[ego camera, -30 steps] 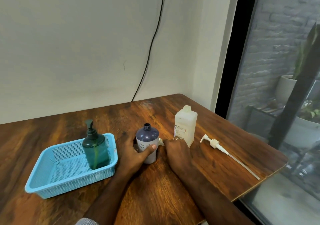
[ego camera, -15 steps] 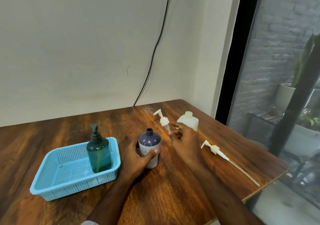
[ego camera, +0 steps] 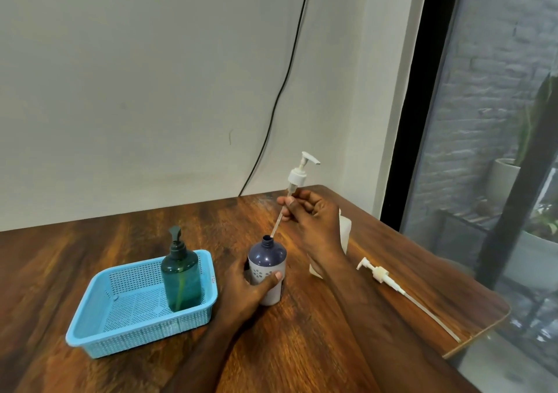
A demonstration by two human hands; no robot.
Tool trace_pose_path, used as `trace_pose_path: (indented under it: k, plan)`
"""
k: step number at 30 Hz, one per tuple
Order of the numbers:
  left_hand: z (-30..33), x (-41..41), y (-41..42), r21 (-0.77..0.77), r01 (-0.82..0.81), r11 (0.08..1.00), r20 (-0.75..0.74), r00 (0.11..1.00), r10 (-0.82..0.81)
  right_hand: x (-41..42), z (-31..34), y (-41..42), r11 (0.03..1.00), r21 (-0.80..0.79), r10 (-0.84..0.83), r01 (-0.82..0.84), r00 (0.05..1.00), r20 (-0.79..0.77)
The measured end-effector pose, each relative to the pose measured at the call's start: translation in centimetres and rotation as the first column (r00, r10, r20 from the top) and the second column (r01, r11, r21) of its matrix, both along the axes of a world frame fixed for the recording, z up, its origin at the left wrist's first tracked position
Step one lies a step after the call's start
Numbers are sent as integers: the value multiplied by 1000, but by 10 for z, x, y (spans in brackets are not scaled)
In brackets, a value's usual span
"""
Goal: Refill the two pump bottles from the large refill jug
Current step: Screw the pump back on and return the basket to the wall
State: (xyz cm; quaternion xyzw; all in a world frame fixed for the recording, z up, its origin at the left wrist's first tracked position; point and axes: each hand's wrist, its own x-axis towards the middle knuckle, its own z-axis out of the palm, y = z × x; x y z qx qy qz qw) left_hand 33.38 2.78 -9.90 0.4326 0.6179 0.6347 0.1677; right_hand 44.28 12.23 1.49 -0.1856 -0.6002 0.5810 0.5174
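Observation:
My left hand (ego camera: 247, 290) grips the dark blue bottle (ego camera: 267, 256), which stands upright on the table with its neck open. My right hand (ego camera: 314, 214) pinches a white pump head (ego camera: 299, 175) by its stem above the bottle. The pump's dip tube slants down, and its tip sits at the bottle's mouth. Behind my right wrist stands the translucent refill jug (ego camera: 345, 232), mostly hidden. A green pump bottle (ego camera: 180, 275) with its pump on stands in the blue basket (ego camera: 99, 332).
A second white pump (ego camera: 383, 276) with a long tube lies on the wooden table (ego camera: 302, 347) to the right, near the table's right edge. A black cable hangs down the wall behind. A glass window is at the right.
My right hand has picked the white pump up from the table beside the blue bottle and raised it, bringing the tube tip to the bottle's mouth. My left hand has kept its grip.

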Motion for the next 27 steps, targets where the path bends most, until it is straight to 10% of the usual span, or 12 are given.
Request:
trace_pose_path:
  k: [14,27]
  plan:
    - [7,4,-3,92,-32,995,-106,993,42,-8,-42,2,992,128,-47,1,933,358]
    - [8,4,-4,120,-42,992,-75,996,52,-10,-57,6,995,97,-45,13,943,328]
